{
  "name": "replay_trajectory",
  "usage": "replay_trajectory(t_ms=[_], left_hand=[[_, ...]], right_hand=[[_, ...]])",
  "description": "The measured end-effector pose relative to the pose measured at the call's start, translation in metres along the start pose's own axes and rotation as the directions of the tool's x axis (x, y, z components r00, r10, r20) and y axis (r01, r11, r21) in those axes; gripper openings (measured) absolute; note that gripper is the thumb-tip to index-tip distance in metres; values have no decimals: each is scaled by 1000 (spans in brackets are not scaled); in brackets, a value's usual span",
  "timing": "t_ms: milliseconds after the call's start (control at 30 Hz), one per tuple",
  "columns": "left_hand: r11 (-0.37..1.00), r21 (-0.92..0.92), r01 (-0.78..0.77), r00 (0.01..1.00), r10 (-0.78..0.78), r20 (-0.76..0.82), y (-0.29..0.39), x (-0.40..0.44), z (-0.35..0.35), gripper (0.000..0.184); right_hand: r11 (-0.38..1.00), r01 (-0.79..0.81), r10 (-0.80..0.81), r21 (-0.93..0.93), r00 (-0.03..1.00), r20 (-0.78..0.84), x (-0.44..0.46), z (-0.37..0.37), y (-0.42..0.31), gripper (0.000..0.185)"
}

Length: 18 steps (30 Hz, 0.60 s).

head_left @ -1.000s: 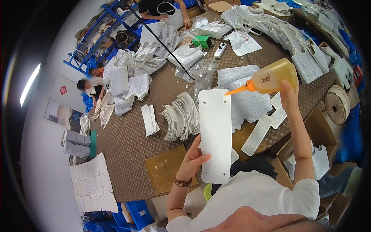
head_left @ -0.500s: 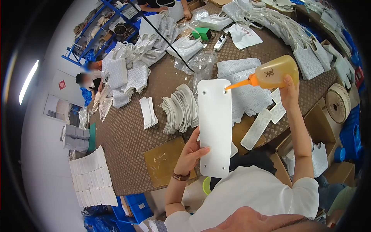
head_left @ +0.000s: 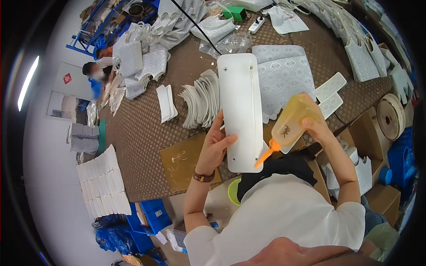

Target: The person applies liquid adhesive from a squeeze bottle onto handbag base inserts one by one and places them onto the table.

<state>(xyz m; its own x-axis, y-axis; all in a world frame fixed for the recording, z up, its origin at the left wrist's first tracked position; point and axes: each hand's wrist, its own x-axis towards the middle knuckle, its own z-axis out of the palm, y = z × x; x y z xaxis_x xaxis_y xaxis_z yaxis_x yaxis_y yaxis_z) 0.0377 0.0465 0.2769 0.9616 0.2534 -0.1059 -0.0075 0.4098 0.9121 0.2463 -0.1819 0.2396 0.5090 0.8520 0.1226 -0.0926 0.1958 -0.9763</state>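
Note:
My left hand grips the lower left edge of a long white panel with rounded corners and small metal rivets near its corners. In my right hand, a squeeze bottle of yellowish liquid is tilted down, its orange nozzle at the panel's lower right corner. A thin glossy line runs down the panel's right side from the upper rivet. Behind the panel lies a silvery patterned sheet. A stack of curved white pieces stands left of it, and patterned strips lie to the right.
A brown patterned cloth covers the table, with a tan board at its near edge. Patterned bags are heaped at the back left, others at the right. Cardboard boxes stand right. Another person is at the far left.
My right hand has brought the bottle down from the panel's upper right rivet to its lower right corner. A glossy line now shows along that side. The view has shifted slightly.

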Motion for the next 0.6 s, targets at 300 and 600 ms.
replay_trajectory(t_ms=[300,600], left_hand=[[999,21,45,999,-45,20,10,-4,14,70],[999,-26,44,999,-44,-15,5,2,9,65]], right_hand=[[931,319,-211,178,867,-451,56,-40,-61,64],[967,227,-252,-111,896,-365,10,18,26,64]])
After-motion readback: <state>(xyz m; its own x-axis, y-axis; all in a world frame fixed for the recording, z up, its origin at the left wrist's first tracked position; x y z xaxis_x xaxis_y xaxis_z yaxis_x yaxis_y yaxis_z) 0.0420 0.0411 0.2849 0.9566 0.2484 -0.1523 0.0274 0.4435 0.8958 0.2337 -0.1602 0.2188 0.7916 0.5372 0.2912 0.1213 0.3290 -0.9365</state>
